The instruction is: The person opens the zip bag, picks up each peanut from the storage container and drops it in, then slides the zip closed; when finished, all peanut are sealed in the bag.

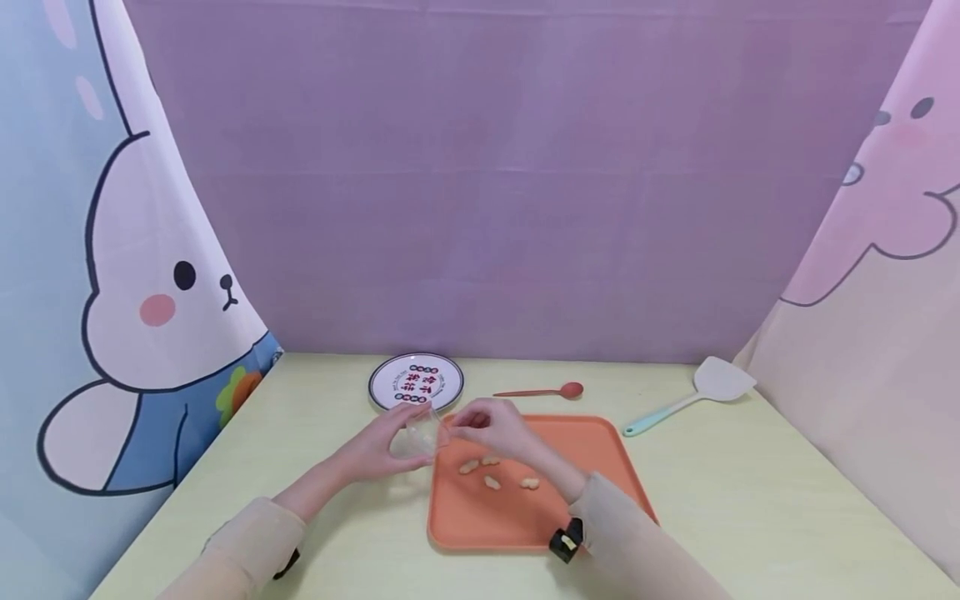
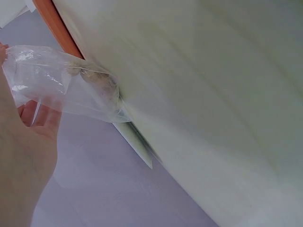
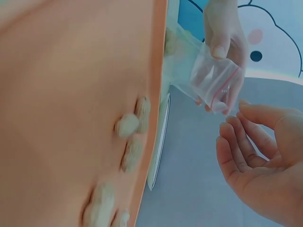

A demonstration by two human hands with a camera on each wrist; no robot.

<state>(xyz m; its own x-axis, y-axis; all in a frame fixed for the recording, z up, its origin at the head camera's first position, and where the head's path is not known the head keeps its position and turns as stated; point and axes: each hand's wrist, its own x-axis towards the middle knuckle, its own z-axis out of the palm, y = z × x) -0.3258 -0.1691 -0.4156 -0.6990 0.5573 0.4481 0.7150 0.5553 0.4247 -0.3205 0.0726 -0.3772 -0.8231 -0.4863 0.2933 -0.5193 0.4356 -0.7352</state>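
My left hand [image 1: 390,447] grips a clear zip bag [image 3: 208,71] with a red seal line. Its lower end, with brownish peanuts [image 2: 102,80] inside, hangs beyond the tray's left edge. Close beside the bag's mouth is my right hand [image 3: 265,156], fingers bent loosely and tips near the plastic; no thing shows between them. Whether those tips touch the bag is hard to see. Under my right forearm lies an orange tray [image 1: 480,525], and several unshelled peanuts [image 1: 491,482] rest on it.
Behind the hands sits a white plate [image 1: 386,383] with printed characters. A red spoon [image 1: 572,390] lies past the tray's far edge. To the right is a white spatula [image 1: 720,382] with a mint handle. A purple cloth [image 1: 480,208] closes off the table's back.
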